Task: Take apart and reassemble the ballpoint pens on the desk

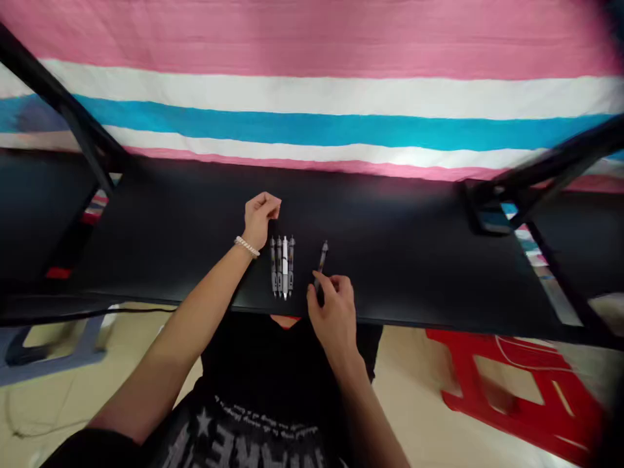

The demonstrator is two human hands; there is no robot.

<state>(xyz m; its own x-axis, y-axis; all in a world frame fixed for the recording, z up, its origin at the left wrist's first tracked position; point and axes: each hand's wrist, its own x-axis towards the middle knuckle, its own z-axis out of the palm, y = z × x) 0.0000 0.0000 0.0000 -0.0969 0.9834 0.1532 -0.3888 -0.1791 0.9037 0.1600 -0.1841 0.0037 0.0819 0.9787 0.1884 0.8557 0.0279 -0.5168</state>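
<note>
Several pens (pixel 285 266) lie side by side on the black table (pixel 409 260), one white and the others clear and grey. My left hand (pixel 263 211), with a pale beaded bracelet (pixel 247 247) at the wrist, is just above their top ends, its fingers curled together; whether anything is in them is hidden. To the right of the row, a single dark pen (pixel 324 253) slants slightly. The thumb and fingers of my right hand (pixel 334 309) close around its lower end.
Black metal supports (pixel 88 143) stand at the left and right (pixel 521 182) of the table. A striped cloth (pixel 312 130) hangs behind. Below the front edge are a red stool (pixel 517 383) at right and a grey-blue stool (pixel 53 367) at left.
</note>
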